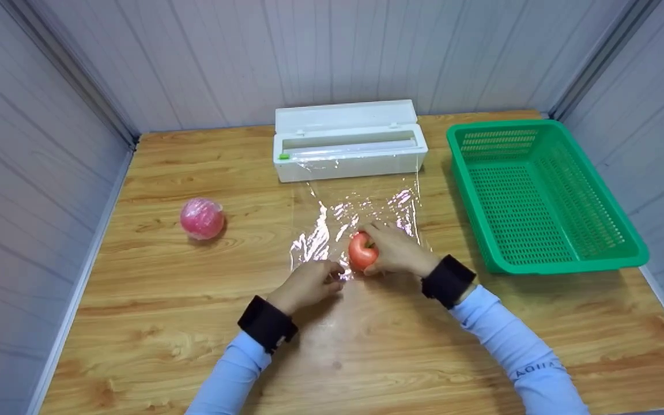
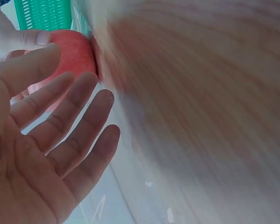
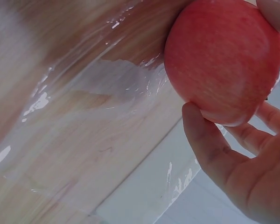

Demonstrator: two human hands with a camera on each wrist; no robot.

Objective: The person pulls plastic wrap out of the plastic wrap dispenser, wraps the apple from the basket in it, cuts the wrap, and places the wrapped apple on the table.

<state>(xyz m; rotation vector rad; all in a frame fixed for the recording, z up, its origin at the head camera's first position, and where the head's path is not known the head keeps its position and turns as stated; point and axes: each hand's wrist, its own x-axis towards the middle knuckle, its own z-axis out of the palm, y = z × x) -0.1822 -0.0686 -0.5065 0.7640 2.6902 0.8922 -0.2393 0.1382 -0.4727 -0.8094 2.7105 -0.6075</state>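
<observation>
A red apple [image 1: 363, 252] sits on a sheet of clear plastic wrap [image 1: 338, 213] that runs from the dispenser box over the table. My right hand [image 1: 394, 249] grips the apple from its right side, thumb and fingers spread around it, as the right wrist view also shows. Just left of the apple, my left hand [image 1: 309, 283] hovers low over the near edge of the wrap. In the left wrist view its fingers [image 2: 100, 109] are loosely extended and hold nothing.
The white dispenser box [image 1: 350, 168] stands at the back, lid up, with a roll inside and a green cutter piece [image 1: 284, 156] on its edge. A wrapped pink-red fruit [image 1: 202, 218] lies at left. A green basket [image 1: 482, 230] stands at right. Panel walls [image 1: 217, 63] enclose the table.
</observation>
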